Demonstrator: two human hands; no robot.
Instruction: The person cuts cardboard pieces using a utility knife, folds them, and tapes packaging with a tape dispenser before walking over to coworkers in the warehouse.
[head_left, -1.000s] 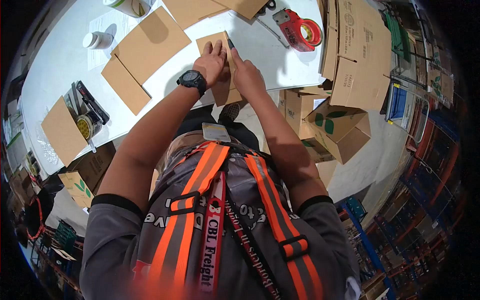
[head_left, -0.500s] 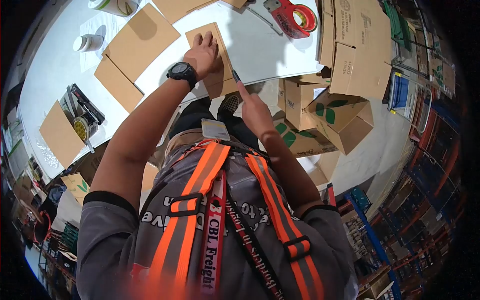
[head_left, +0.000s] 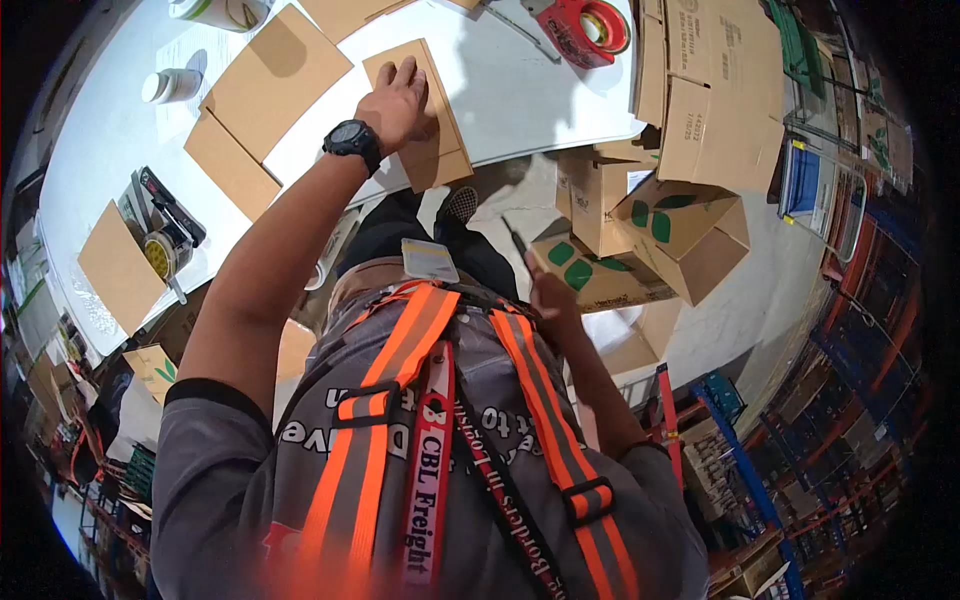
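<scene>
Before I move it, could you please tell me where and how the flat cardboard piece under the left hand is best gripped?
I would pinch the flat cardboard piece at its near end, fingers above and below, from the near side: that end seems to jut past the edge of the white table, while the left hand rests farther up.

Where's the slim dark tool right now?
In the head view, the slim dark tool is slightly right of centre, in the right hand, clear of the white table and just left of the lower leaf-printed box.
</scene>
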